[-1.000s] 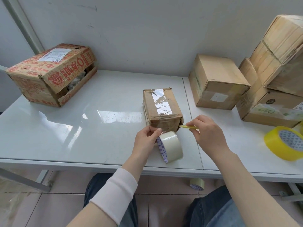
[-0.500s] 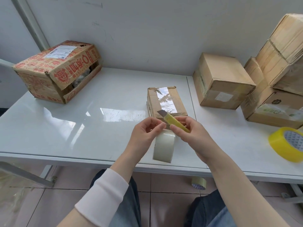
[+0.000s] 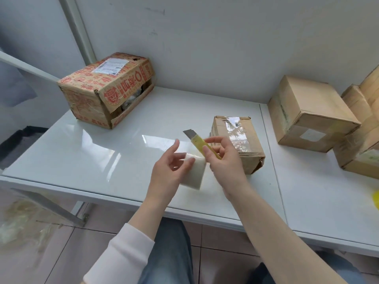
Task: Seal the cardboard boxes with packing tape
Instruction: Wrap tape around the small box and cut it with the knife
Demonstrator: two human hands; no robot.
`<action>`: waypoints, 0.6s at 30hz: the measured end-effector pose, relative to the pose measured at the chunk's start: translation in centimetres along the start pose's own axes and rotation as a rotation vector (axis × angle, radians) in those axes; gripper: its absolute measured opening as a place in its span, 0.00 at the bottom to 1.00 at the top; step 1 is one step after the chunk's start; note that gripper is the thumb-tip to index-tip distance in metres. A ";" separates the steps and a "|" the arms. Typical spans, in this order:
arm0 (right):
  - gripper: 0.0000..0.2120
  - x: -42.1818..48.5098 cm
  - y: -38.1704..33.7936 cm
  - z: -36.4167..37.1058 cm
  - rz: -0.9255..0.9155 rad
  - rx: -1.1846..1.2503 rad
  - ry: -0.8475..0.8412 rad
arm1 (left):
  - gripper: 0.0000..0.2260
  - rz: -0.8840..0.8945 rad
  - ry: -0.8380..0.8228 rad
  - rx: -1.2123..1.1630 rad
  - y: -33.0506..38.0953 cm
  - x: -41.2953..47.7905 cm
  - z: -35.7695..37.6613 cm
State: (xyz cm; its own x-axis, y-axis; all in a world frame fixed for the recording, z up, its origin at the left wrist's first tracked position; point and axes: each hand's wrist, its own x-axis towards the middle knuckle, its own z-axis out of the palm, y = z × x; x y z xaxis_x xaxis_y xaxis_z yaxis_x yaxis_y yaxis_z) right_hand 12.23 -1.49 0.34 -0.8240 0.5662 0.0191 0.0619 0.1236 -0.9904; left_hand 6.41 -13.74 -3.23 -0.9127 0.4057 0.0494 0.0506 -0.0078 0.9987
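Note:
A small brown box (image 3: 249, 149) with a clear tape strip along its top lies on the white table (image 3: 102, 158). Just in front of it, my left hand (image 3: 171, 171) holds a roll of clear packing tape (image 3: 194, 174), fingers curled on its edge and thumb raised. My right hand (image 3: 225, 163) grips a yellow utility knife (image 3: 202, 145) with its blade out and pointing up and left, above the roll. The far side of the roll is hidden by my hands.
A red-printed carton (image 3: 106, 89) lies at the back left with its side flap open. At the right stand a plain brown box (image 3: 307, 113) and a stack of boxes (image 3: 361, 130). A yellow tape roll (image 3: 376, 199) shows at the right edge.
My right hand has drawn the knife away from the small box's front edge and raised it, blade now pointing up-left. The left hand has turned the tape roll and loosened its fingers. My view swung left.

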 end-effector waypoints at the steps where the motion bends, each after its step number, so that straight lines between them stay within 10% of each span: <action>1: 0.06 0.4 0.1 0.9 0.025 0.005 -0.004 | 0.18 -0.033 0.012 0.006 -0.1 0.2 -1.0; 9: 0.16 2.0 1.1 3.8 -0.009 -0.693 -0.081 | 0.07 -0.068 0.131 0.081 -0.9 1.9 -4.4; 14: 0.08 0.4 -0.3 0.0 -0.418 -0.607 0.075 | 0.07 -0.042 0.124 0.169 0.0 4.0 -3.8; 18: 0.06 1.2 -0.4 -5.2 -0.391 -0.604 0.339 | 0.06 0.046 0.125 0.388 0.8 5.5 -3.0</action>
State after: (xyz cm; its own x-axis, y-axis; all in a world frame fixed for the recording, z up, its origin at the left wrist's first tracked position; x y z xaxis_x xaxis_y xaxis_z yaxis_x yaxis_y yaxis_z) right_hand 14.13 3.44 1.47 -0.6387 0.5957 0.4871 0.1783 0.7304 -0.6594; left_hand 0.26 -14.24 -2.14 -0.9470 0.2983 0.1191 0.2199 0.3320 0.9173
